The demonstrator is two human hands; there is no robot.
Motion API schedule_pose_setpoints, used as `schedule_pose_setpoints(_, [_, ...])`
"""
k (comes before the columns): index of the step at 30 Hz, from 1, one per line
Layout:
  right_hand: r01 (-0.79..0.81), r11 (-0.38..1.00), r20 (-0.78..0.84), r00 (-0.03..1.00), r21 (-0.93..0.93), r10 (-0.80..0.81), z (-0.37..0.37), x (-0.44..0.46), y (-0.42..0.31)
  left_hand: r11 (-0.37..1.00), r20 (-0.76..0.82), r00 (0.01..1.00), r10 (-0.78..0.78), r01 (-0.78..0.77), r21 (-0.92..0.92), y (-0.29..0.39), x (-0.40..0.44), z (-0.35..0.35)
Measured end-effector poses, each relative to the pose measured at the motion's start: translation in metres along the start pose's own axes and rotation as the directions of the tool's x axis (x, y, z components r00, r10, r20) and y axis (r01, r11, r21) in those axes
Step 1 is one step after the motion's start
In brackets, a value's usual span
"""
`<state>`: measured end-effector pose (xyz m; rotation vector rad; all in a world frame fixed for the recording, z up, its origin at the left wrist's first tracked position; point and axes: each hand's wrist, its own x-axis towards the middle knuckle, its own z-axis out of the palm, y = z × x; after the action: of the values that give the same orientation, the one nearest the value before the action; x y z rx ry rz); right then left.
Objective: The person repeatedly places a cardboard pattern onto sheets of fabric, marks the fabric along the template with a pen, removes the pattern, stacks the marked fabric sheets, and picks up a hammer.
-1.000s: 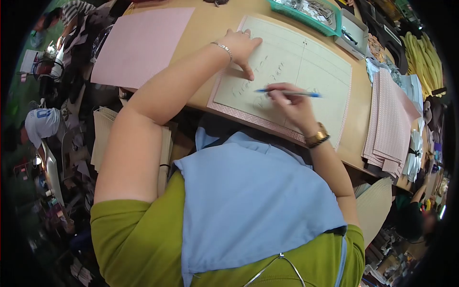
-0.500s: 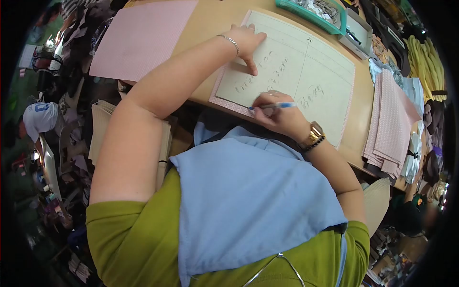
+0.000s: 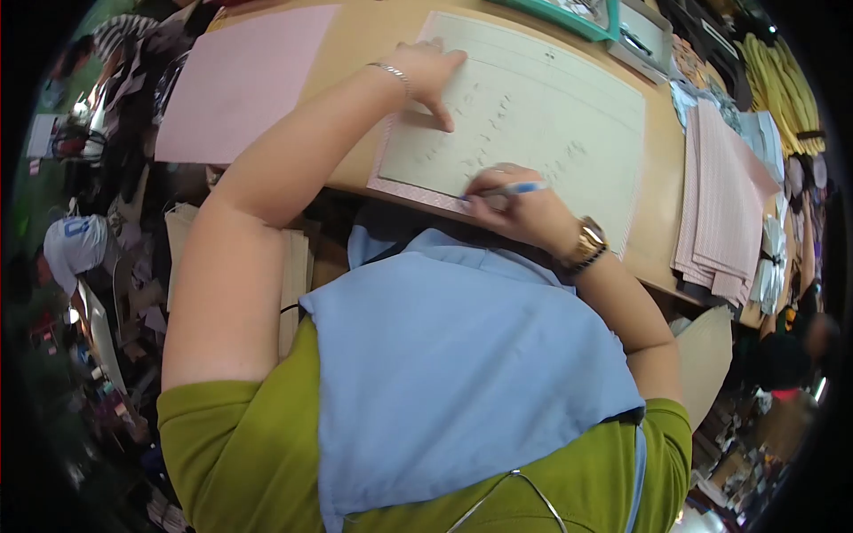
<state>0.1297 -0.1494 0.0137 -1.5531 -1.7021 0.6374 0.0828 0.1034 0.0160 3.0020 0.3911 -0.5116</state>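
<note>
A pale card pattern piece (image 3: 515,98) with blurred handwriting lies on pink patterned fabric (image 3: 416,193), which shows along its near and side edges. My left hand (image 3: 429,75) rests on the left part of the card, fingers spread and thumb stretched toward me. In my right hand (image 3: 515,202) is a pen (image 3: 524,187) with a blue section, gripped at a slant. The pen's tip is at the card's near edge, by the fabric strip. Motion blurs the tip, so any line it leaves cannot be made out.
Another pink fabric sheet (image 3: 253,80) lies at the table's left. A green basket (image 3: 569,22) and a grey box (image 3: 641,44) stand at the back right. Folded pink pieces (image 3: 720,209) are stacked at the right edge, near yellow cloth (image 3: 777,93).
The view has shifted, so the card and fabric appear farther left. My right hand and pen have moved a little rightward along the card's near edge. My left hand stays on the card.
</note>
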Motion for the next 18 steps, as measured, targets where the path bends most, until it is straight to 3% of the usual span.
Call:
schedule_pose_setpoints(2, [-0.162,0.984,-0.091,0.982,0.074,0.168,-0.027,-0.038,0.003,0.999,0.08,0.997,-0.013,0.016,-0.041,0.004,0.0,-0.009])
schedule_pose_setpoints(4, [-0.264,0.938,-0.273,0.907,0.225,0.32,-0.048,-0.079,0.007,0.998,0.067,0.998,0.004,0.0,-0.063,0.005,-0.002,-0.012])
schedule_pose_setpoints(7, [-0.374,0.885,-0.389,0.799,0.277,0.459,-0.067,-0.136,0.02,0.998,0.061,0.998,-0.011,0.015,-0.066,0.005,-0.001,-0.008])
schedule_pose_setpoints(11, [-0.425,0.889,-0.413,0.788,0.173,0.457,-0.059,-0.161,0.019,0.998,-0.049,0.998,0.05,-0.053,-0.042,-0.004,0.001,0.005])
schedule_pose_setpoints(18, [-0.393,0.919,-0.432,0.836,-0.039,0.339,-0.06,-0.164,0.013,0.999,-0.018,1.0,0.021,-0.022,-0.034,-0.002,-0.001,0.0])
